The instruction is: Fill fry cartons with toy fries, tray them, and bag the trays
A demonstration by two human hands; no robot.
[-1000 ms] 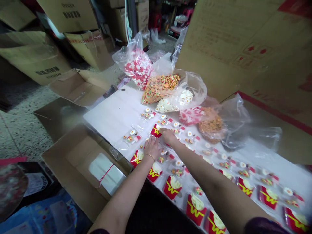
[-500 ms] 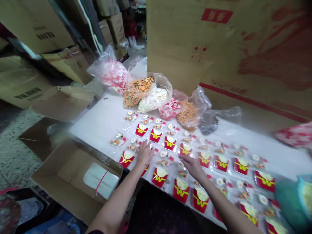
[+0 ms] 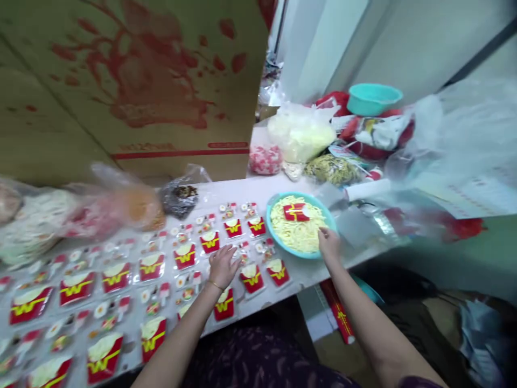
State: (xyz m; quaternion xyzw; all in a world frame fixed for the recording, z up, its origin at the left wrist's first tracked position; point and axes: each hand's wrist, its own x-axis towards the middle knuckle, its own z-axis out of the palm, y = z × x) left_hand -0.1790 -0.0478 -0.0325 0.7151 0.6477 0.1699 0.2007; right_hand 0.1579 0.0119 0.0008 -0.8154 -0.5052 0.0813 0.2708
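My left hand (image 3: 223,265) is over the rows of small clear packs, its fingers spread and nothing visible in them. Beneath and beside it are red fries-box shapes (image 3: 251,279) with a yellow W and a cream top, each in a clear pack. Small trinkets, such as a white flower-like disc and a red-and-white piece, lie in the packs above them. My right hand (image 3: 330,247) is at the right side of a turquoise basin (image 3: 274,237), fingers curled together over pale yellow strips (image 3: 297,234). Whatever its fingertips hold is hidden. One red fries box (image 3: 294,212) lies on the strips.
Bags of small pieces, among them a dark bag (image 3: 180,196), line the table's back against a large carton (image 3: 181,70). At the right are a bag of pale yellow material (image 3: 302,137), an upper turquoise basin (image 3: 374,99) and plastic wrapping (image 3: 464,140).
The view has swung to the right, bringing the basin of strips fully into sight. My right hand has gone from the packs to the basin; my left hand is over packs farther right.
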